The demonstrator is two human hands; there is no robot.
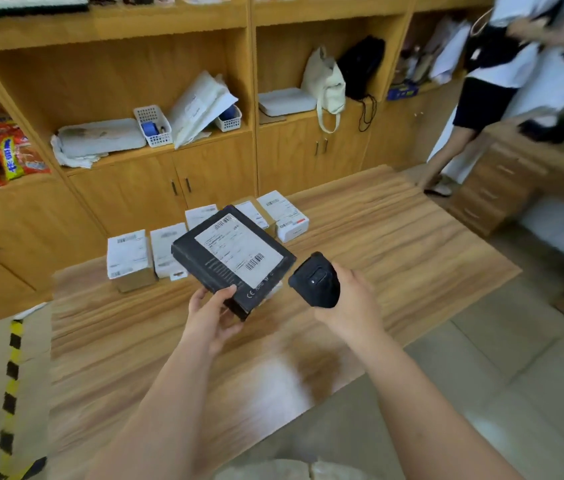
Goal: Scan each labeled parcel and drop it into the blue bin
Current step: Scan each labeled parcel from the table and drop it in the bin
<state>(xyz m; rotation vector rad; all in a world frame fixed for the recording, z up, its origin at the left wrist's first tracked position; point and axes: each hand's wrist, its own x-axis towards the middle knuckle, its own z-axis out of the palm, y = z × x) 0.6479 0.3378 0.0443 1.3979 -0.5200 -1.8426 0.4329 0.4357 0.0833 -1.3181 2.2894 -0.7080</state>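
Observation:
My left hand (213, 315) grips the near corner of a flat black parcel (204, 261) with a white barcode label, held tilted above the wooden table (394, 244). My right hand (349, 303) holds a black handheld scanner (315, 280), its head just right of the parcel's lower edge. Several other labelled parcels, white and brown, stand in a row behind it, among them a white box (287, 216) and a brown box (128, 258). No blue bin is in view.
Wooden shelves and cabinets (183, 181) line the wall behind the table, holding bags, baskets and snack packs. Another person (516, 81) stands at the right by a wooden drawer unit (495, 192). Yellow-black tape (12, 375) marks the floor at the left.

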